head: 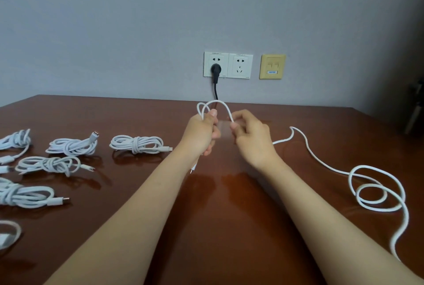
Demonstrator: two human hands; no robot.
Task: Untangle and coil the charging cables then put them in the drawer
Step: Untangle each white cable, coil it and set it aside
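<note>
Left hand [202, 132] grips looped cable [215, 101] | right hand [251, 139] pinches it | brown table [229, 216] far edge meets grey wall [114, 21]

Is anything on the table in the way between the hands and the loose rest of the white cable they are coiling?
Nothing visible. Both the left hand and right hand hold the white cable; its loose rest lies on bare table at the right. The coiled bundles lie apart on the left.

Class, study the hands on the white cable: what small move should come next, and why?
Probably the right hand feeds another loop to the left hand, which grips only small loops; most of the white cable lies loose on the table.
</note>
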